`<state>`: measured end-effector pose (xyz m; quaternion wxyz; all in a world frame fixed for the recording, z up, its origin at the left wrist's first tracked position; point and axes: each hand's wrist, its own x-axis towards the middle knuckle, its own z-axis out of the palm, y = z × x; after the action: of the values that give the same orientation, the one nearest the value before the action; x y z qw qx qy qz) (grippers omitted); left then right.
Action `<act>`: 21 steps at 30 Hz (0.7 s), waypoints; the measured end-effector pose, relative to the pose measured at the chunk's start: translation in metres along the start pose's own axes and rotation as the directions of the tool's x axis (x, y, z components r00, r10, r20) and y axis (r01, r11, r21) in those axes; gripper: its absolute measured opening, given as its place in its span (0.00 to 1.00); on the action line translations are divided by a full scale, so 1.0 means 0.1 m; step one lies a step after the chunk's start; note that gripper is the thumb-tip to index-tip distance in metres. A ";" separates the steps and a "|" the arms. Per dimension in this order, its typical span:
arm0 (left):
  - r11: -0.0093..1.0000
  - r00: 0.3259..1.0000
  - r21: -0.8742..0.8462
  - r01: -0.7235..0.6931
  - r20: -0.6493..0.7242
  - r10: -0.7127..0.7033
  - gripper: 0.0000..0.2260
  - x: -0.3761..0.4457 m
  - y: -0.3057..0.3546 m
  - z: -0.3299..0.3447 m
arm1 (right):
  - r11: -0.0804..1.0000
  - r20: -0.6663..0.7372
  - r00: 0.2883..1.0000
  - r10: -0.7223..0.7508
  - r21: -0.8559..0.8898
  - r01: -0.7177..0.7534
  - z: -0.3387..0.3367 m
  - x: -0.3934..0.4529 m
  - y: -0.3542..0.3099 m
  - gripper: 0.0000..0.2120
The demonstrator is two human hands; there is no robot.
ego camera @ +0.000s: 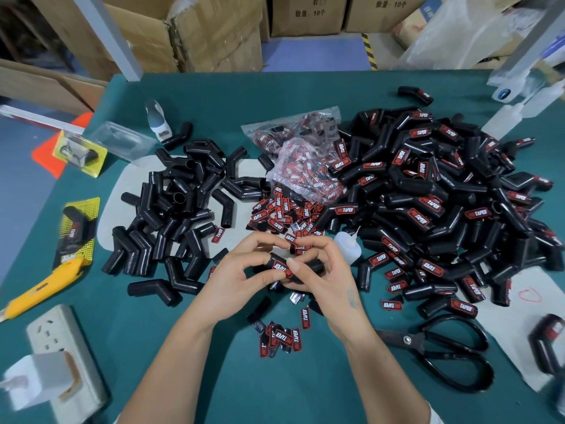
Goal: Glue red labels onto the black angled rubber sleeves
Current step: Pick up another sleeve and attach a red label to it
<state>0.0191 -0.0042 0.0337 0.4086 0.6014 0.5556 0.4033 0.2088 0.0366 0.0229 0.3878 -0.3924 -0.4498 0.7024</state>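
Green table (305,393) carries everything. Right side: large heap of labelled sleeves (443,191), red labels facing up on many. Left side: smaller heap of bare sleeves (180,209), lying partly on a pale sheet (128,182). Between the 2 heaps: clear bag of labels (302,148), with a loose pile of red labels (284,214) just in front of it. Black scissors (452,353) lie near right; yellow utility knife (39,289) and white power strip (58,341) near left. Small glue bottle (347,244) stands just beyond the hands. Left hand (244,280) and right hand (324,270) hold 1 black sleeve (308,266) together at centre, above the table, fingers curled round it. Both thumbs press the red label (282,268) on its upper face.
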 end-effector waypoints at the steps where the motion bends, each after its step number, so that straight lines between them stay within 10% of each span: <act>1: 1.000 1.000 -0.005 0.005 0.012 -0.005 0.10 0.00 0.02 -0.01 | 1.000 -0.005 1.000 -0.001 -0.004 0.001 0.00 0.00 0.00 0.14; 21: 0.991 0.998 0.117 -0.060 0.041 0.055 0.09 -0.03 0.09 -0.03 | 0.989 0.037 0.999 -0.037 -0.143 0.042 -0.02 0.00 0.04 0.18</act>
<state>0.0188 -0.0074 0.0431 0.3710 0.6478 0.5532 0.3698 0.2096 0.0361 0.0187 0.3647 -0.3981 -0.5135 0.6670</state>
